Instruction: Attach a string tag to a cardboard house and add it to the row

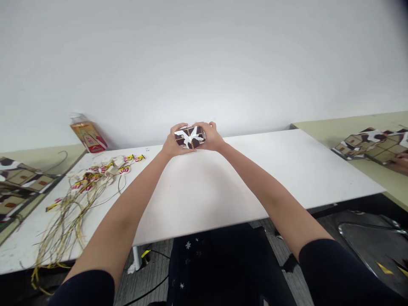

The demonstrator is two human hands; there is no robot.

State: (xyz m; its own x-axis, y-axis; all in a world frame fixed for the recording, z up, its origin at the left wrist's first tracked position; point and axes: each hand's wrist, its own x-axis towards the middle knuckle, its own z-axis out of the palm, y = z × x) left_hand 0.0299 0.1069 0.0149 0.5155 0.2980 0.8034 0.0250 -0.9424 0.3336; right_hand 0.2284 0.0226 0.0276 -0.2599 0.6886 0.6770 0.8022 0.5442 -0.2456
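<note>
bright light, glow on wall [204, 72], soft shadows, blurred sides

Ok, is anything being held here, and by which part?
Yes: a small brown-and-white patterned item, held by its opposite ends, the left hand at one, the right hand at the other.

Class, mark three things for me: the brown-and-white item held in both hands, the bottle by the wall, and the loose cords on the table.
Brown-and-white item [190, 137]: head view, middle of its patterned face.
Bottle [89, 135]: head view, mid-height on its side.
Cords [66, 222]: head view, middle of the tangled strands.
</note>
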